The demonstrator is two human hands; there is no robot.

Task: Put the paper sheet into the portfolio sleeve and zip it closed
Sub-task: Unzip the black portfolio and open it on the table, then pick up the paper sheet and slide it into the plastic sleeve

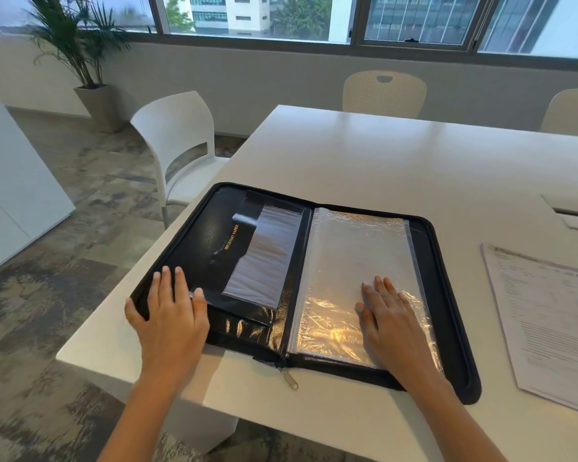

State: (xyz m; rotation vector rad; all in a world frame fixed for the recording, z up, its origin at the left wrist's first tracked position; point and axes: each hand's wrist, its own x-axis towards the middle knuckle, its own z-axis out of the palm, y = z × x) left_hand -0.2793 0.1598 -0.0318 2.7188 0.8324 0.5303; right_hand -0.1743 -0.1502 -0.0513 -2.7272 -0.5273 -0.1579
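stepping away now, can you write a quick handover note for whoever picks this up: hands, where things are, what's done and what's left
Left hand: flat and open on the near left corner of the open portfolio, holding nothing.
Right hand: flat and open on the clear plastic sleeve on the right half, holding nothing.
Paper sheets: on the table to the right of the portfolio, not touching it.
Zipper pull: hangs off the near edge at the spine.
Done: portfolio lies unzipped and open. I cannot tell whether the sleeve already holds a sheet.
Left: slide a sheet into the sleeve, fold the portfolio shut, zip it closed.
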